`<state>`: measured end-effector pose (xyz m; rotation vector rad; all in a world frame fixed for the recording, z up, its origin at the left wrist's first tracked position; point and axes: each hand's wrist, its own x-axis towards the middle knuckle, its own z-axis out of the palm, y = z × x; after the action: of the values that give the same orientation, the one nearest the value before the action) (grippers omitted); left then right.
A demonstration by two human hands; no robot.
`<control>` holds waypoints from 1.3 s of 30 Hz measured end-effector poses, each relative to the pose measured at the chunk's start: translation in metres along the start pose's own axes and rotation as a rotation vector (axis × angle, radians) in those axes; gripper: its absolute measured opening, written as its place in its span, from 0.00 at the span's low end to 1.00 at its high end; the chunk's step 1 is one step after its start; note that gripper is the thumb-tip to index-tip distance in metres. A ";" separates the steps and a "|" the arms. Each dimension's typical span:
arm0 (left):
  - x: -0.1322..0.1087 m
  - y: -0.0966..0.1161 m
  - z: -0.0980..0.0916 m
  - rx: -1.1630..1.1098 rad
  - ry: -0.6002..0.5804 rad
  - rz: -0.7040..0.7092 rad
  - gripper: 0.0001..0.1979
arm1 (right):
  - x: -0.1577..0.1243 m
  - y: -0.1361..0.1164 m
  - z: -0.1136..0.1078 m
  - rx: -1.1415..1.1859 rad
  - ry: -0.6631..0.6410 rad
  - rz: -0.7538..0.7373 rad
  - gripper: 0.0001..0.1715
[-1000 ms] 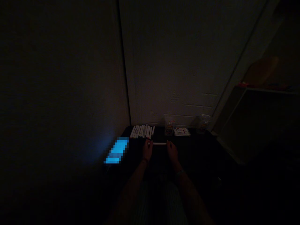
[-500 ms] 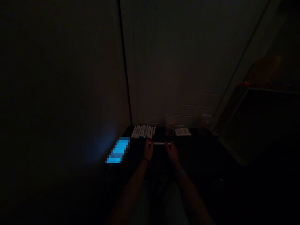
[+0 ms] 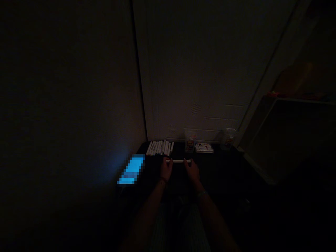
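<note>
In dim light, a slim white marker (image 3: 178,161) is held level between my two hands, over the dark table. My left hand (image 3: 166,169) pinches its left end, and my right hand (image 3: 192,170) is closed on the right end. Just beyond my left hand lies a row of several white markers (image 3: 159,147), side by side and pointing away from me. Past my right hand, a flat pack of white markers (image 3: 204,148) lies next to a clear plastic container (image 3: 190,142).
A phone-like lit blue screen (image 3: 132,170), pixelated, lies at the table's left edge beside the wall. A second clear container (image 3: 229,140) stands at the back right. A pale wall (image 3: 194,87) rises right behind the table (image 3: 223,171). A dark panelled unit (image 3: 296,129) is on the right.
Both hands keep hold of the marker in almost the same place. The picture is slightly brighter, and the view has shifted a little.
</note>
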<state>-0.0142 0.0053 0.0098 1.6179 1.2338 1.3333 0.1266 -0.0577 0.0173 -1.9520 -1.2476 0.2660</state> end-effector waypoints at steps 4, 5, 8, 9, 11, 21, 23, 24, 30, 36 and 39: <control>0.000 -0.002 0.001 0.004 0.012 0.011 0.13 | 0.000 0.000 0.001 0.011 0.013 -0.018 0.28; 0.000 -0.002 0.001 0.005 0.014 0.012 0.13 | 0.000 0.000 0.001 0.012 0.014 -0.019 0.28; 0.000 -0.003 0.002 0.004 0.021 0.013 0.13 | 0.000 -0.001 0.001 0.016 0.009 -0.009 0.27; 0.000 -0.003 0.002 0.000 0.023 0.011 0.13 | 0.000 -0.001 0.000 0.019 0.006 -0.007 0.27; 0.000 -0.002 0.002 -0.009 0.031 -0.003 0.12 | 0.000 -0.001 0.000 0.025 0.006 -0.009 0.26; 0.001 -0.002 0.002 -0.034 0.021 0.002 0.11 | 0.002 0.001 0.002 0.018 0.021 -0.015 0.25; 0.001 -0.003 0.002 -0.036 0.020 0.005 0.10 | 0.002 0.002 0.002 0.015 0.018 -0.013 0.26; 0.001 -0.004 0.002 -0.038 0.019 0.005 0.11 | 0.002 0.002 0.003 0.016 0.014 -0.015 0.26; 0.002 -0.007 0.003 -0.023 0.006 -0.009 0.12 | 0.001 0.000 0.002 0.001 -0.001 -0.019 0.27; 0.001 -0.007 0.002 -0.024 0.004 -0.012 0.13 | -0.001 -0.005 -0.001 -0.010 -0.002 0.021 0.26; 0.001 -0.005 0.002 -0.019 -0.004 -0.014 0.13 | -0.001 -0.006 -0.002 0.003 -0.001 0.039 0.25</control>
<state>-0.0133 0.0077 0.0045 1.5956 1.2245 1.3287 0.1229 -0.0578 0.0228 -1.9756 -1.2099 0.2891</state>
